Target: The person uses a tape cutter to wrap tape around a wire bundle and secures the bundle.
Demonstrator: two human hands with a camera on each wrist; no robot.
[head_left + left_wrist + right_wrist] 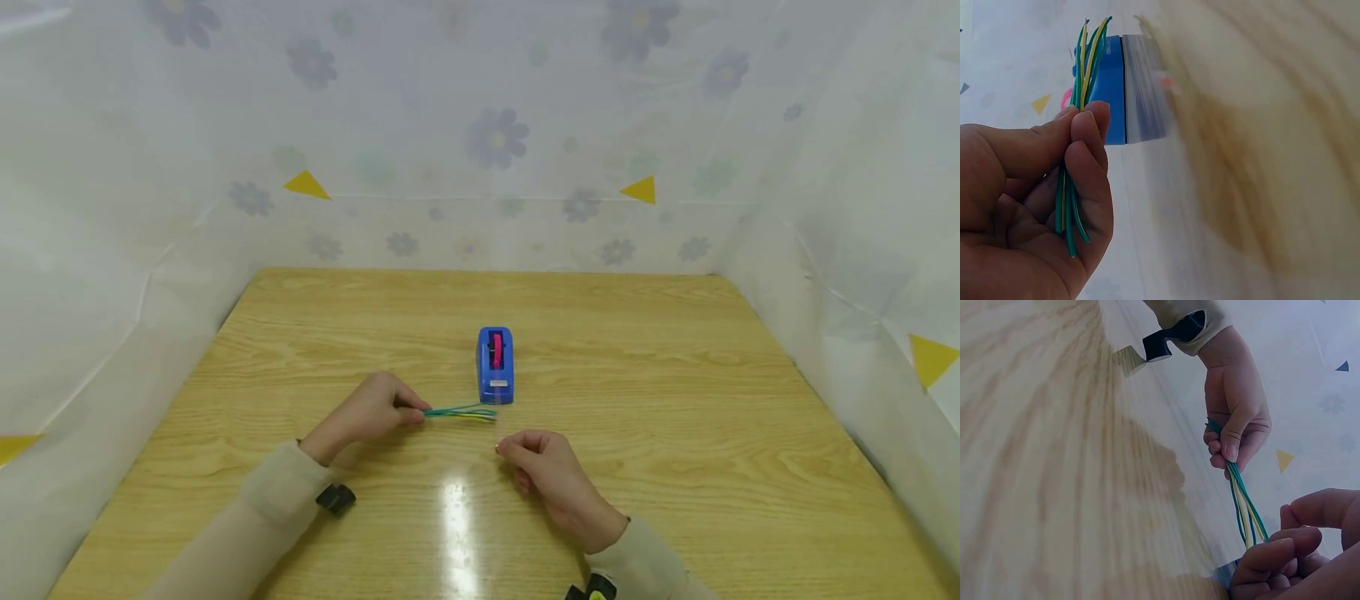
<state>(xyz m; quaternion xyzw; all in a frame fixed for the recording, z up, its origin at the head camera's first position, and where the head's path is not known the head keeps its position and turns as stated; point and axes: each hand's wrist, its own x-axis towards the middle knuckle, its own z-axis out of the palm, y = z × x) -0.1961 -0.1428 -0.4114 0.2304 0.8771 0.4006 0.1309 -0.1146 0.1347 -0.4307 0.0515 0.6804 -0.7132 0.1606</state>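
Note:
My left hand (pixel 378 408) pinches a bundle of thin green and yellow wires (pixel 459 413) between thumb and fingers. In the left wrist view the wires (pixel 1088 75) stick out at both ends of the grip. The bundle's far ends lie just in front of a blue tape dispenser (pixel 496 383) with a pink hub. From the dispenser's front a faint strip of clear tape (pixel 496 429) runs toward me to the fingertips of my right hand (pixel 551 475), which pinch its end. In the right wrist view the curled fingers (pixel 1266 559) partly hide the wire ends.
The wood-grain table (pixel 675 375) carries the dispenser at its middle. White flowered sheeting (pixel 420 125) walls off the back and both sides, with yellow triangles (pixel 640 190) on it. Black straps (pixel 336 499) sit at the wrists.

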